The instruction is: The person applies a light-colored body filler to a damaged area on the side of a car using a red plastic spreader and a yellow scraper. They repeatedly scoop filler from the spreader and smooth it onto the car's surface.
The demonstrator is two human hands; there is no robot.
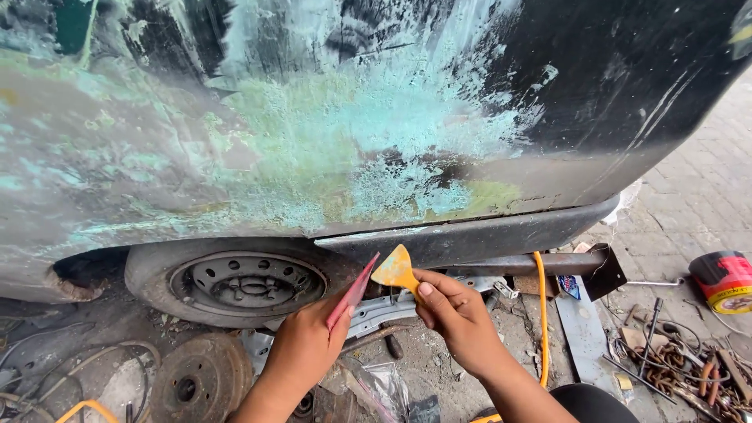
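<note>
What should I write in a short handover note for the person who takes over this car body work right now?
Left hand: grip closed on a thin red spreader card, held on edge.
Right hand: grip closed on the handle of a yellow putty scraper, blade up, close beside the card.
Both tools are held in front of the car's wheel, below the sill.
Done: the car body panel above carries a wide sanded patch with greenish filler.
Left: the patch looks rough and unpainted; whether fresh filler is on the scraper I cannot tell.
A red tin stands on the ground to the right.
</note>
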